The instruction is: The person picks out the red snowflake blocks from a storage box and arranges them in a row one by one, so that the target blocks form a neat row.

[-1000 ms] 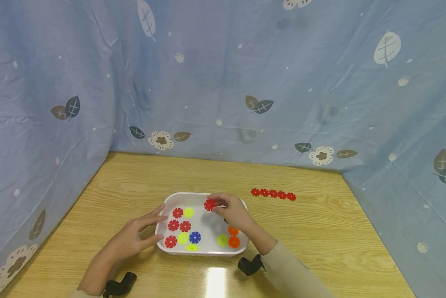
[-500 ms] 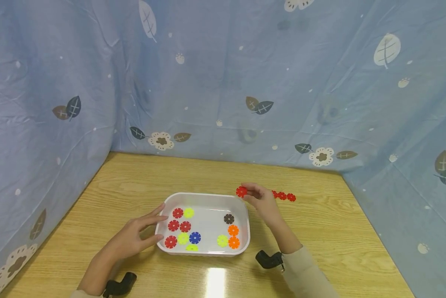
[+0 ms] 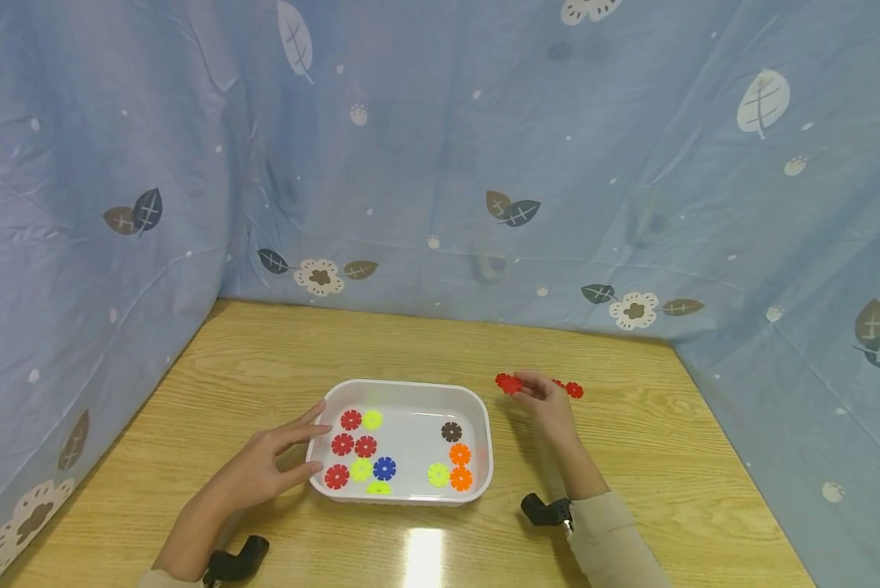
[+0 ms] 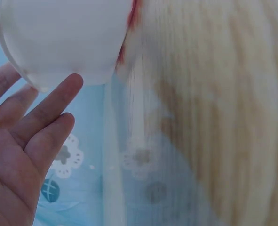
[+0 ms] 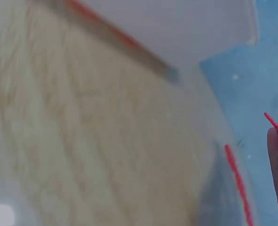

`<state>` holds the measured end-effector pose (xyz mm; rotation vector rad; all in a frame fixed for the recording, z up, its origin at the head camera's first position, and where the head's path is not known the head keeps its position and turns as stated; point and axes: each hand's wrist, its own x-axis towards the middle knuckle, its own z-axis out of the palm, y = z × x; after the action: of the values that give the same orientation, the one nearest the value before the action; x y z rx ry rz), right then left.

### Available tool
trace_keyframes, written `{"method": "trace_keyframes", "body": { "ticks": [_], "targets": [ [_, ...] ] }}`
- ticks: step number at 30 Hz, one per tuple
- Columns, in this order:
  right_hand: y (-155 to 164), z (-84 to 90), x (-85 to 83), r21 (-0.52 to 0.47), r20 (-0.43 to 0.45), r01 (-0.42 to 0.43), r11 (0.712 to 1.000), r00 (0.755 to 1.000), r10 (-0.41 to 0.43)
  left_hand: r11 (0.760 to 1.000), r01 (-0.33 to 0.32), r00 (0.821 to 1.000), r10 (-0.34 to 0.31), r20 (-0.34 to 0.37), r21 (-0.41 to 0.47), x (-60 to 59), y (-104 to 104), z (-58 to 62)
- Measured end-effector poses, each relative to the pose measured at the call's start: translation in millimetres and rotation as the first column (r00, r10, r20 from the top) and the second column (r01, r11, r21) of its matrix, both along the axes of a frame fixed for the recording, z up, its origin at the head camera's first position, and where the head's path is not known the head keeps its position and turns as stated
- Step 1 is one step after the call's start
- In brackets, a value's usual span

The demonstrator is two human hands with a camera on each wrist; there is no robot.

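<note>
Pinching red disc (image 3: 511,385), right grip (image 3: 550,407) narrow

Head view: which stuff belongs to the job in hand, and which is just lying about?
Part of the job:
red disc, pinched by the right hand
row of red pieces on the table, partly hidden
white tray, left hand at its rim
four matching reds inside, probably

Apparently just lying about, all in the tray:
blue piece
brown piece
orange pieces
yellow pieces

Downward head view; all seemingly share tray (image 3: 412,441).
</note>
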<state>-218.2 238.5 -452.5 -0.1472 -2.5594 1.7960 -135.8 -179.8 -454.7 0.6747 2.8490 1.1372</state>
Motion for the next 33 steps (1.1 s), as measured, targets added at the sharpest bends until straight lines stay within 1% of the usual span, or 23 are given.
{"method": "trace_keyframes", "body": {
  "ticks": [4, 9, 18, 25, 33],
  "targets": [
    [3.3, -11.4, -3.3, 0.011, 0.054, 0.029, 1.000, 0.998, -0.030, 1.000, -0.002, 1.000, 0.002, 0.009, -0.004, -0.1, 0.0, 0.7],
    [2.2, -20.4, -5.8, 0.051, 0.076, 0.032, 0.998, 0.996, -0.036, 1.000, -0.007, 1.000, 0.007, 0.017, -0.001, -0.3, 0.2, 1.5],
    [-3.4, -26.9, -7.3, 0.151, 0.040, 0.011, 0.989, 0.999, -0.017, 1.000, -0.005, 1.000, 0.005, 0.013, -0.003, 0.3, 0.4, 1.6],
    [-5.0, -27.9, -8.3, 0.232, 0.027, 0.011, 0.973, 0.999, -0.018, 1.000, 0.000, 1.000, 0.000, 0.013, 0.004, 0.3, 0.5, 2.2],
    [-5.9, -26.8, -7.2, 0.288, -0.033, 0.011, 0.958, 0.999, -0.001, 1.000, 0.011, 1.000, -0.012, 0.013, 0.024, 0.0, 0.0, 2.0]
  ]
}}
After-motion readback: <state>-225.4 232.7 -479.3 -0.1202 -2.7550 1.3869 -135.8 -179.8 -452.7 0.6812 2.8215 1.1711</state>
